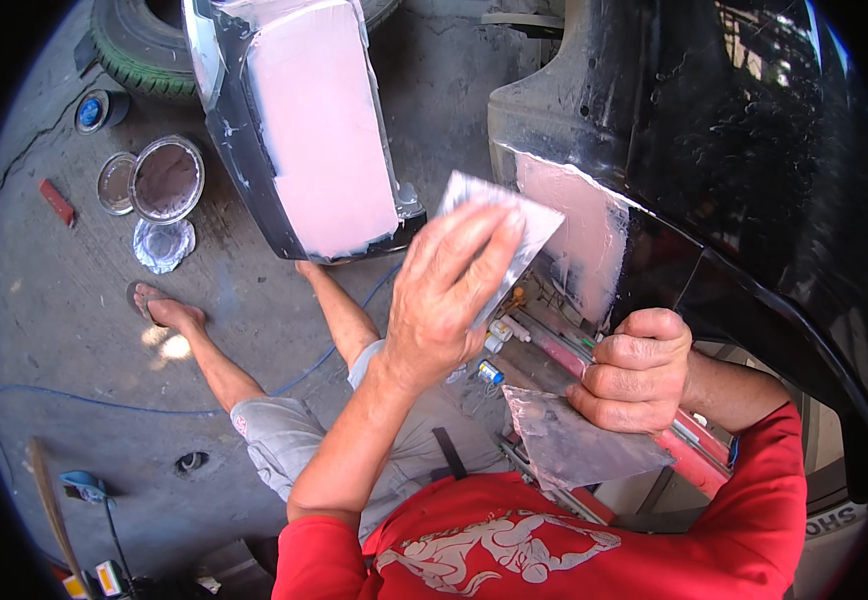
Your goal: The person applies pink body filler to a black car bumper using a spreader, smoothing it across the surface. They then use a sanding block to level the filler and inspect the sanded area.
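My left hand is raised near the middle, its fingers closed on a thin, pale flat spreader smeared with whitish paste. Lower and to the right, my right hand is curled into a fist around the edge of a dull, flat mixing plate with pinkish residue along its rim. Just beyond both hands, a pink filler patch covers the corner of a black car body panel. A separate dark panel piece bears a large, smooth pink coat at the upper middle.
An open can of filler stands at left with its lid and crumpled foil beside it. A tire lies at upper left. A blue hose crosses the floor. A red toolbox sits under my right arm.
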A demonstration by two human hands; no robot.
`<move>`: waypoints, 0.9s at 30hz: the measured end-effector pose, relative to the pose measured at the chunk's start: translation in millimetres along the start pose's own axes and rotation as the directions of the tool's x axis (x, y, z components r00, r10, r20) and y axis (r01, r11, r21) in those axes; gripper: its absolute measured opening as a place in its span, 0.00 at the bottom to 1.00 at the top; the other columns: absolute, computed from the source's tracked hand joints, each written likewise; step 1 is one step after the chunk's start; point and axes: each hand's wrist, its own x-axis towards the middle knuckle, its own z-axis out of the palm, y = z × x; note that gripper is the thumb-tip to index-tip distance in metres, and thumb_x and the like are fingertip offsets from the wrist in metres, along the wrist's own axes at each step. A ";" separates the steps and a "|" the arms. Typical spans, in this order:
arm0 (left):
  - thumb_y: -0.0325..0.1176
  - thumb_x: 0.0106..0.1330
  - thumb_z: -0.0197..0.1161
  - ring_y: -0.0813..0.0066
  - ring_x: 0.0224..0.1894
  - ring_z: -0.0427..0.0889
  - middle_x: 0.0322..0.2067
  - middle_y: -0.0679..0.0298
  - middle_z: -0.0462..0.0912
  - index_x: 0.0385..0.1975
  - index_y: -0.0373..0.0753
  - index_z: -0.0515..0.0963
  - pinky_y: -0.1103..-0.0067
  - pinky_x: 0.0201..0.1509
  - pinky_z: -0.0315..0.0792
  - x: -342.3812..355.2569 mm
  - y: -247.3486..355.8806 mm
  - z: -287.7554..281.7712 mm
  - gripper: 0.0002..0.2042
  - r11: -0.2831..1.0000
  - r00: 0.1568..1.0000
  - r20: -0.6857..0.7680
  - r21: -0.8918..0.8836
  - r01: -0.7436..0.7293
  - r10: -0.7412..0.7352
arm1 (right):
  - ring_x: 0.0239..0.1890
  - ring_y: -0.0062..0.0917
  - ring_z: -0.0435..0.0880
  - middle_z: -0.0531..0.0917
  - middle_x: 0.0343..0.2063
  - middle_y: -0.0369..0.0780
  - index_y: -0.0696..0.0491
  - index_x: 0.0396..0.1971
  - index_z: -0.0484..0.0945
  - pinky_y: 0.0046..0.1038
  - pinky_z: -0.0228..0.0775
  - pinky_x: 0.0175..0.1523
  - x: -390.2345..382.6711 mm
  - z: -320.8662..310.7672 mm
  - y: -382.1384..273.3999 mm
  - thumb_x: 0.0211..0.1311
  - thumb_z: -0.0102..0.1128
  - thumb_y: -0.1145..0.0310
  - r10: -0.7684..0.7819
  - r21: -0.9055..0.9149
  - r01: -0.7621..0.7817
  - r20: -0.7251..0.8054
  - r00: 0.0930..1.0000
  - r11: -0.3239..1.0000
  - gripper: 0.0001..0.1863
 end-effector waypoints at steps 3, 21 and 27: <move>0.16 0.45 0.69 0.50 0.68 0.79 0.62 0.56 0.80 0.68 0.40 0.80 0.56 0.71 0.73 20.7 -9.0 7.8 0.41 0.992 0.992 -0.059 0.068 -0.103 0.107 | 0.26 0.21 0.79 0.76 0.23 0.30 0.47 0.25 0.82 0.29 0.64 0.45 0.9 -0.4 -0.5 0.40 0.65 0.62 -0.003 -0.006 0.003 0.023 1.000 1.000 0.10; 0.11 0.47 0.66 0.48 0.70 0.78 0.64 0.54 0.80 0.69 0.42 0.79 0.58 0.72 0.74 -41.2 -6.4 6.7 0.41 0.973 0.982 0.144 -0.177 0.149 -0.124 | 0.27 0.21 0.79 0.76 0.23 0.30 0.48 0.25 0.82 0.28 0.64 0.43 2.4 -1.1 -0.5 0.40 0.65 0.62 0.001 -0.003 -0.001 0.025 1.000 1.000 0.09; 0.09 0.55 0.60 0.46 0.66 0.81 0.64 0.50 0.79 0.71 0.40 0.77 0.63 0.71 0.75 20.4 -33.1 -4.0 0.38 0.979 0.988 -0.047 -0.145 0.140 -0.148 | 0.27 0.20 0.79 0.78 0.24 0.29 0.47 0.27 0.85 0.29 0.61 0.44 -2.9 -2.3 -2.3 0.43 0.69 0.65 0.013 0.007 -0.014 0.071 0.997 1.000 0.08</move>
